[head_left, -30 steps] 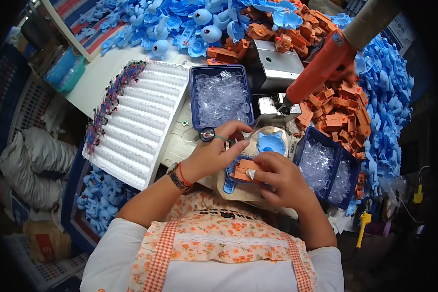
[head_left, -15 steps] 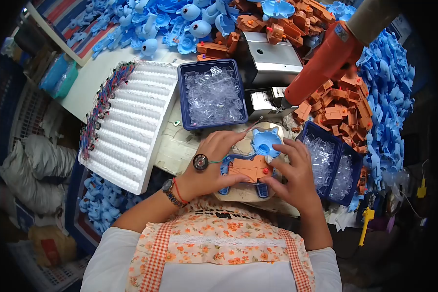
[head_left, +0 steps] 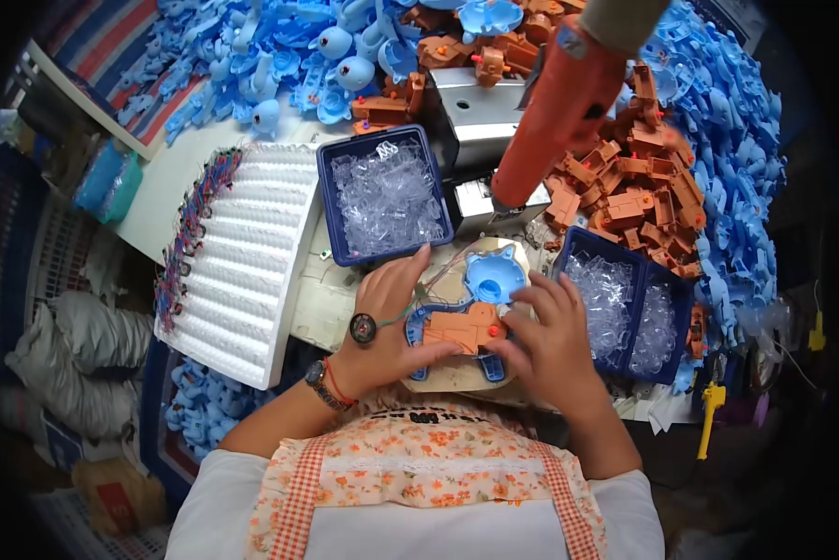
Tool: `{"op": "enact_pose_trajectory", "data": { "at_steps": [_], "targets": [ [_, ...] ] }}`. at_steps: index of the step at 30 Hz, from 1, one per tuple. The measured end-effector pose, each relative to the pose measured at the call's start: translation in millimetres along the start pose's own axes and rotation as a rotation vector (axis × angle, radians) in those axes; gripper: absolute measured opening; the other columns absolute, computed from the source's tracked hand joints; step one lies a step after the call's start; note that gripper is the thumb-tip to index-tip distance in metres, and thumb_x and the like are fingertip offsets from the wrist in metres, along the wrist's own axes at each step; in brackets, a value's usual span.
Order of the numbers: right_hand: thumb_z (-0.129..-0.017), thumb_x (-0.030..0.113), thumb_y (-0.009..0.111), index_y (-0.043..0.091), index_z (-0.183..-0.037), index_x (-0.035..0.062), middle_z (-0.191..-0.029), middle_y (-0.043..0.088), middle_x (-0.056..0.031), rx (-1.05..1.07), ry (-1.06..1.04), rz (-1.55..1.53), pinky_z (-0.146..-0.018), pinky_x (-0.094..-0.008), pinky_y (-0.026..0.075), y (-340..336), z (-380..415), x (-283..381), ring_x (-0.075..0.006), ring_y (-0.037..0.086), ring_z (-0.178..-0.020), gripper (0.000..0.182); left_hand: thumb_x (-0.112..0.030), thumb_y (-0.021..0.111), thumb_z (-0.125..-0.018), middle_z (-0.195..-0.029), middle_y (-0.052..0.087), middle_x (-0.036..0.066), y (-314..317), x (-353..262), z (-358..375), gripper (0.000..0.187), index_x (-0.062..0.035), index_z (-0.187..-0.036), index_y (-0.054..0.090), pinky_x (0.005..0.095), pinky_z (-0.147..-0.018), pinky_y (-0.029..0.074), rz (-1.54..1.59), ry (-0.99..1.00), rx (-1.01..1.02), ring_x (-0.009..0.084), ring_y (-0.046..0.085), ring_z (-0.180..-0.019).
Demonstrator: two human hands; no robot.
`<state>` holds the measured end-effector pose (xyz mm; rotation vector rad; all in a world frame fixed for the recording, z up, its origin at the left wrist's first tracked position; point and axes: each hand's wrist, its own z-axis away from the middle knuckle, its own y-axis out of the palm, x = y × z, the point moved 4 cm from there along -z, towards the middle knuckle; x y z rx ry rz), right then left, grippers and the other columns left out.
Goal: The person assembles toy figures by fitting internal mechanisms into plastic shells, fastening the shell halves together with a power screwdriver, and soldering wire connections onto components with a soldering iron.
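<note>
An orange block-shaped part [head_left: 459,329] lies in a blue figure-shaped shell [head_left: 418,329] on a pale fixture plate [head_left: 522,266]. Above it is the shell's light-blue head section [head_left: 494,275]. My left hand [head_left: 382,322] holds the orange part's left side with the thumb at its lower edge. A round black speaker [head_left: 363,328] on wires rests against the back of that hand. My right hand [head_left: 550,341] has thumb and fingers around the orange part's right end, by its red knob [head_left: 494,331].
A blue bin of clear pieces [head_left: 324,187] stands behind; another double bin [head_left: 636,308] is at right. A white ridged tray [head_left: 242,271] is at left. A red tool [head_left: 559,112] hangs overhead. Orange parts [head_left: 625,201] and blue shells [head_left: 718,187] are heaped behind.
The view has shifted, so the bench things sit further left. My left fingers have straightened upward a little, and more wires show beside them. Both hands remain at the orange part.
</note>
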<state>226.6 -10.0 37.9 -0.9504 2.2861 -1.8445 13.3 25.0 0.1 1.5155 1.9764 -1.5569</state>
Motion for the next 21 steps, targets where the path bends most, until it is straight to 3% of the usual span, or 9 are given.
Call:
{"op": "enact_pose_trajectory", "data": {
  "at_steps": [7, 12, 13, 18, 19, 21],
  "targets": [
    [-0.075, 0.013, 0.075, 0.062, -0.108, 0.0084, -0.123, 0.062, -0.0116, -0.117, -0.194, -0.075, -0.110, -0.0568, 0.032, 11.7, -56.3, 13.8, -0.0339, 0.054, -0.122, 0.036, -0.040, 0.084, -0.071, -0.131, 0.054, 0.021, -4.0, -4.7, 0.1, 0.094, -0.0014, -0.146, 0.041, 0.0470, -0.104, 0.038, -0.054, 0.036, -0.014, 0.0387, 0.052, -0.120],
    [-0.075, 0.007, 0.073, 0.062, -0.106, 0.0097, -0.093, 0.067, -0.0041, -0.095, -0.197, -0.048, -0.110, -0.0554, 0.033, 26.3, -65.6, 14.0, -0.0256, 0.064, -0.099, 0.033, -0.029, 0.082, -0.075, -0.122, 0.061, 0.018, -18.2, -7.6, -7.7, 0.061, -0.0020, -0.126, 0.060, 0.0467, -0.101, 0.042, -0.168, 0.026, -0.012, 0.0372, 0.055, -0.117],
    [-0.075, 0.006, 0.072, 0.062, -0.103, 0.0096, -0.085, 0.065, -0.0033, -0.166, -0.241, -0.071, -0.102, -0.0509, 0.039, 23.0, -61.0, 15.7, -0.0242, 0.063, -0.087, 0.030, -0.030, 0.083, -0.074, -0.118, 0.063, 0.016, -17.4, -0.9, -8.7, 0.058, -0.0041, -0.121, 0.063, 0.0447, -0.098, 0.044, -0.173, 0.063, -0.034, 0.0356, 0.058, -0.113],
    [-0.074, 0.009, 0.075, 0.063, -0.102, 0.0093, -0.082, 0.064, -0.0048, -0.110, -0.091, -0.249, -0.085, -0.0433, 0.041, 9.0, -29.3, 25.0, -0.0249, 0.060, -0.080, 0.030, -0.039, 0.085, -0.070, -0.115, 0.063, 0.016, -23.9, -6.8, -34.7, 0.063, -0.0059, -0.120, 0.065, 0.0418, -0.095, 0.047, -0.173, 0.111, 0.071, 0.0335, 0.061, -0.107],
    [-0.074, 0.010, 0.076, 0.064, -0.101, 0.0092, -0.081, 0.063, -0.0050, -0.108, -0.054, -0.297, -0.080, -0.0414, 0.041, 8.6, -22.9, 26.8, -0.0252, 0.059, -0.078, 0.030, -0.039, 0.085, -0.070, -0.116, 0.063, 0.016, -21.6, -8.1, -41.2, 0.064, -0.0061, -0.121, 0.065, 0.0432, -0.096, 0.047, -0.184, 0.119, 0.189, 0.0335, 0.061, -0.108],
    [-0.075, 0.011, 0.076, 0.064, -0.103, 0.0090, -0.081, 0.063, -0.0043, -0.091, -0.022, -0.335, -0.086, -0.0423, 0.041, 8.6, -16.4, 28.8, -0.0263, 0.060, -0.079, 0.030, -0.040, 0.085, -0.070, -0.117, 0.063, 0.016, -21.4, -13.3, -51.1, 0.066, -0.0064, -0.122, 0.064, 0.0445, -0.098, 0.046, -0.195, 0.132, 0.304, 0.0336, 0.061, -0.109]
  ]
}}
